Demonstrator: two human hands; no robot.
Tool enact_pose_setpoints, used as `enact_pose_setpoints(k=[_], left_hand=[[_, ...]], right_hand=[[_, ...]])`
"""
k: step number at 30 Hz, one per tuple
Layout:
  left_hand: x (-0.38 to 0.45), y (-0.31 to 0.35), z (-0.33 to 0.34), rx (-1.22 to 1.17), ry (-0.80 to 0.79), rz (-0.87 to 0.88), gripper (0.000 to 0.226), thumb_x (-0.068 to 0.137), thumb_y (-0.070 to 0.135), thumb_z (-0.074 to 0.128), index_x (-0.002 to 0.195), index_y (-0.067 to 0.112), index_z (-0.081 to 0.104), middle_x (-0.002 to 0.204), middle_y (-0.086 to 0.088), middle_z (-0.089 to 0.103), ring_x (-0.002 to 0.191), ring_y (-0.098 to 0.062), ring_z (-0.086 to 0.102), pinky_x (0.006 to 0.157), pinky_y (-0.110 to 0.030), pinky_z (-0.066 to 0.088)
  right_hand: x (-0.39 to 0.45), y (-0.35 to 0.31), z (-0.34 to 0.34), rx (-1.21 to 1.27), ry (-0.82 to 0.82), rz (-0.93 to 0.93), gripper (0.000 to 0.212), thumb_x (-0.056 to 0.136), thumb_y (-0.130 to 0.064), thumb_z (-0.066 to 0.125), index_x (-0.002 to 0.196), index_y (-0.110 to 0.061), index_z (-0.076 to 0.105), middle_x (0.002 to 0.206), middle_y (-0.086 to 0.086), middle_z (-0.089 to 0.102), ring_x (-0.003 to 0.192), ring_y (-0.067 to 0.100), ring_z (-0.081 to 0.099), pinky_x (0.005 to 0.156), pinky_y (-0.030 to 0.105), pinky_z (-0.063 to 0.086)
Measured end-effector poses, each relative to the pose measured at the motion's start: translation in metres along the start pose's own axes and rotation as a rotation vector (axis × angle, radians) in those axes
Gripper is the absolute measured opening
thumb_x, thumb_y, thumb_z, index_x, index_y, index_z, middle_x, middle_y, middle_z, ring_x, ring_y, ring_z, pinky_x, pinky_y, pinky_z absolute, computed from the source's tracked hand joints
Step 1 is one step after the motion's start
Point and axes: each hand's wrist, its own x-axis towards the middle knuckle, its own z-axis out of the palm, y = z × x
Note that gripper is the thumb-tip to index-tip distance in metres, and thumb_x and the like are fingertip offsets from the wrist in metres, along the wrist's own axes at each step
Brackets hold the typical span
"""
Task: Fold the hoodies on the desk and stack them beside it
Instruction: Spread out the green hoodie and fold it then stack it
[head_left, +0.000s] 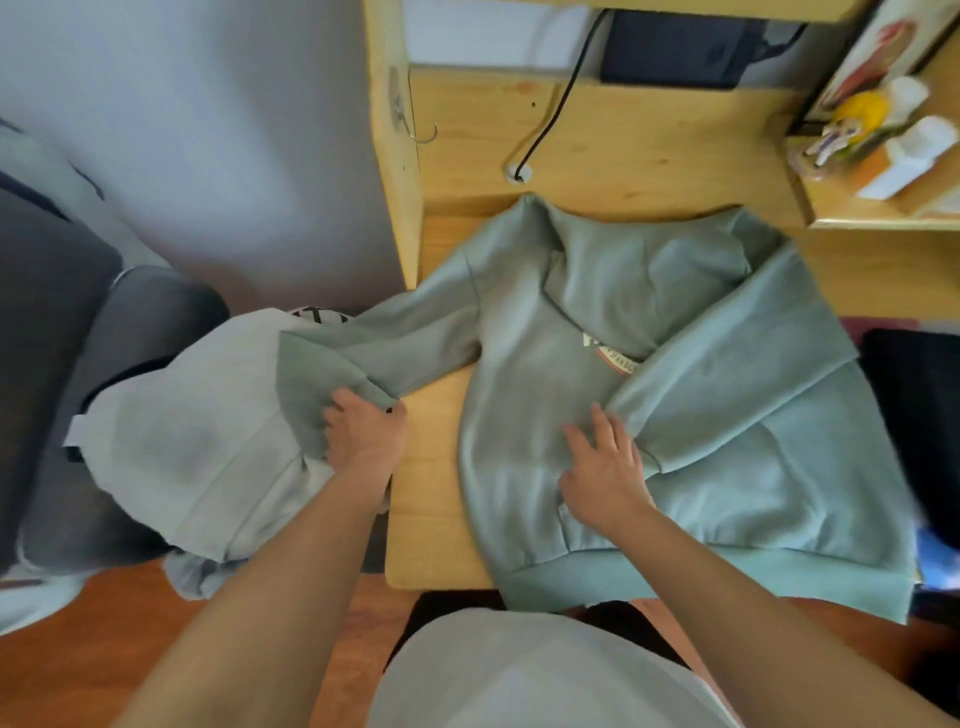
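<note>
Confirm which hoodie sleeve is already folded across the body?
The right sleeve: it lies diagonally across the green hoodie, cuff by the right hand. The left sleeve trails off the desk, gripped by the left hand.

Both bare forearms are extended forward from the bottom of the view. The left hand (363, 431) is held knuckles-up, its fingers curled round the cuff end of a sleeve of the green hoodie (530, 395), which is gripped just past the left edge of the desk (431, 467). The right hand (605, 467) is laid palm-down on the front of the hoodie, with the fingers spread, nearly straight and pointed away from the body.
</note>
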Motion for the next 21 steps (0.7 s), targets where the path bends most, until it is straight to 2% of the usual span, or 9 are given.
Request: enact_pose_setpoints(k=[3,6,8,10,12,15,18,20,21], left_hand=[[0.008,-0.003,-0.024,-0.189,0.054,0.027,0.022,0.099,0.022,0.055,0.115,0.006,0.050,0.112,-0.018,0.061,0.105,-0.037,0.058,0.079,-0.037,0.039],[0.024,-0.028,-0.079,-0.606,0.315,-0.002,0.004,0.096,0.016,0.053,0.098,0.013,0.053,0.099,-0.009,0.057,0.090,-0.024,0.054,0.076,-0.029,0.039],[0.050,-0.051,-0.131,-0.962,0.467,-0.093,0.011,0.088,0.020,0.053,0.094,0.015,0.061,0.100,-0.009,0.065,0.090,-0.028,0.063,0.078,-0.035,0.055],[0.070,-0.068,-0.177,-1.282,0.421,-0.174,0.028,0.093,0.018,0.049,0.114,0.015,0.067,0.107,-0.008,0.072,0.091,-0.025,0.071,0.072,-0.037,0.062],[0.080,-0.069,-0.207,-1.406,0.333,-0.195,0.036,0.101,0.014,0.041,0.130,0.016,0.063,0.111,-0.007,0.073,0.088,-0.021,0.072,0.072,-0.038,0.062],[0.087,-0.059,-0.228,-1.481,0.319,-0.156,0.037,0.102,0.010,0.038,0.132,0.013,0.061,0.114,-0.011,0.073,0.093,-0.027,0.075,0.074,-0.047,0.062],[0.087,-0.046,-0.236,-1.563,0.280,-0.139,0.037,0.104,0.010,0.035,0.119,0.009,0.068,0.103,-0.013,0.078,0.090,-0.030,0.077,0.079,-0.054,0.061],[0.078,-0.035,-0.236,-1.624,0.247,-0.110,0.034,0.103,0.008,0.038,0.109,0.007,0.071,0.094,-0.013,0.079,0.087,-0.030,0.077,0.084,-0.056,0.059],[0.072,-0.028,-0.235,-1.648,0.223,-0.081,0.033,0.102,0.009,0.039,0.106,0.007,0.072,0.092,-0.013,0.079,0.085,-0.030,0.077,0.083,-0.054,0.059]], right_hand=[[-0.006,-0.020,-0.003,0.090,-0.066,-0.082,0.069,0.096,-0.026,0.049,0.158,-0.025,0.020,0.168,0.008,-0.002,0.153,0.029,0.000,0.124,0.042,0.012],[-0.003,-0.039,-0.008,0.122,-0.085,-0.179,0.071,0.096,-0.027,0.050,0.159,-0.024,0.017,0.167,0.007,0.000,0.152,0.028,0.003,0.123,0.042,0.018],[0.001,-0.055,-0.005,0.103,-0.101,-0.242,0.073,0.097,-0.033,0.050,0.160,-0.025,0.014,0.168,0.006,-0.002,0.153,0.029,0.002,0.124,0.044,0.018],[-0.002,-0.068,0.009,0.046,-0.197,-0.289,0.078,0.098,-0.042,0.049,0.161,-0.029,0.006,0.168,0.004,-0.008,0.154,0.031,-0.005,0.125,0.048,0.013],[-0.011,-0.074,0.030,-0.084,-0.288,-0.316,0.087,0.096,-0.049,0.049,0.161,-0.032,-0.007,0.167,0.001,-0.019,0.153,0.033,-0.019,0.125,0.053,0.003],[-0.024,-0.075,0.050,-0.223,-0.297,-0.335,0.094,0.092,-0.051,0.049,0.158,-0.034,-0.016,0.165,0.001,-0.029,0.149,0.036,-0.030,0.122,0.058,-0.005],[-0.021,-0.076,0.035,-0.237,-0.362,-0.346,0.084,0.094,-0.056,0.048,0.160,-0.040,-0.001,0.168,-0.001,-0.017,0.153,0.035,-0.017,0.124,0.056,0.001],[-0.004,-0.078,0.008,-0.150,-0.478,-0.324,0.069,0.096,-0.055,0.049,0.158,-0.039,0.023,0.168,0.001,0.010,0.153,0.032,0.007,0.124,0.049,0.014],[0.008,-0.082,-0.006,-0.128,-0.561,-0.334,0.063,0.099,-0.050,0.050,0.157,-0.033,0.031,0.166,0.003,0.021,0.151,0.030,0.018,0.122,0.042,0.020]])
